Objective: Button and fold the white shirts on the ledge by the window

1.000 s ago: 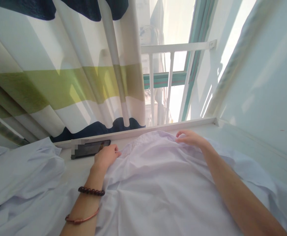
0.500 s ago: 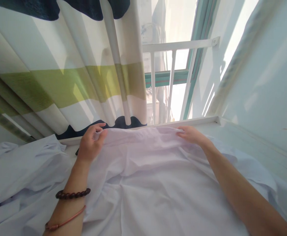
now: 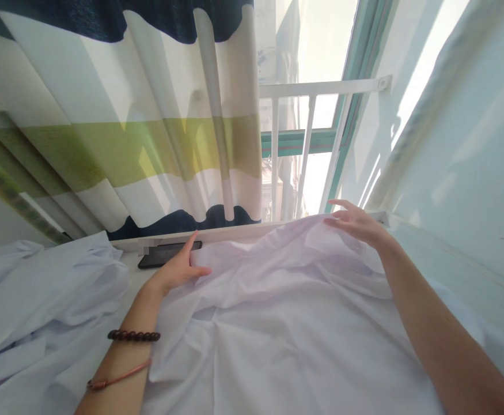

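Note:
A large white cloth (image 3: 277, 323), wrinkled and thin along its far edge, spreads out in front of me. My left hand (image 3: 178, 271) rests at the cloth's far left corner, thumb and index finger spread apart. On that wrist are a dark bead bracelet (image 3: 133, 335) and a thin reddish band (image 3: 120, 376). At the far right, my right hand (image 3: 353, 223) pinches a raised fold of the cloth between thumb and fingers, with the index finger stretched out. A black phone (image 3: 165, 253) lies just beyond my left hand, which partly covers it.
More crumpled white cloth (image 3: 48, 294) lies at the left. A striped curtain (image 3: 169, 144) hangs behind the low white ledge (image 3: 234, 232). White railing bars (image 3: 307, 150) stand before the window, and a pale wall (image 3: 472, 144) rises at the right.
My left hand has moved right and lower, its fingers parting from the cloth edge and uncovering the phone. My right hand has shifted right and slightly up, and the far edge has bunched.

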A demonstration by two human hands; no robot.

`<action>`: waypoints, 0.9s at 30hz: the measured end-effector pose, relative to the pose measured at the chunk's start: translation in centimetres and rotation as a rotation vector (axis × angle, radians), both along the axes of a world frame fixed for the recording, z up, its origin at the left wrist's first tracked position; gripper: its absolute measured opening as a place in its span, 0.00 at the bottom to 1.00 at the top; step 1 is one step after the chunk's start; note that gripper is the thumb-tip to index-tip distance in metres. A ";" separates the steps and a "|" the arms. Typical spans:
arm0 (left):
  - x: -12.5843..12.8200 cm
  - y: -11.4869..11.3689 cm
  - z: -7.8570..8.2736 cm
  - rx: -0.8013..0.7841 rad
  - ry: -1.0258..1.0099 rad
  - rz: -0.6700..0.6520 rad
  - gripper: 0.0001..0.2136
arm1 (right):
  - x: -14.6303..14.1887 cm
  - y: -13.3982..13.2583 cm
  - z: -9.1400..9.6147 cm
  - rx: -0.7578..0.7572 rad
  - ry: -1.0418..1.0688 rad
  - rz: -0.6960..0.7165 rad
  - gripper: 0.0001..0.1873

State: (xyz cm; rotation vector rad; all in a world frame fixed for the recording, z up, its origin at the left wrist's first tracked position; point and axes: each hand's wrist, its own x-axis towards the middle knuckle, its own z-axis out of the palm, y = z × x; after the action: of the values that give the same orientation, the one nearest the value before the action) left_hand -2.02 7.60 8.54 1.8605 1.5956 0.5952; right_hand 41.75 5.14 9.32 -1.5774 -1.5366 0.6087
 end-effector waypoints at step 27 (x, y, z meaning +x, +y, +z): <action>-1.7 1.5 1.7 0.264 0.133 0.129 0.20 | -1.5 -0.1 1.5 0.094 0.025 -0.159 0.22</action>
State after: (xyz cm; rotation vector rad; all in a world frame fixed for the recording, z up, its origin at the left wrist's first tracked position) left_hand -3.71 9.09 10.25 2.0338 1.8073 0.7864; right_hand 40.24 5.05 10.84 -1.5959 -1.3857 0.4597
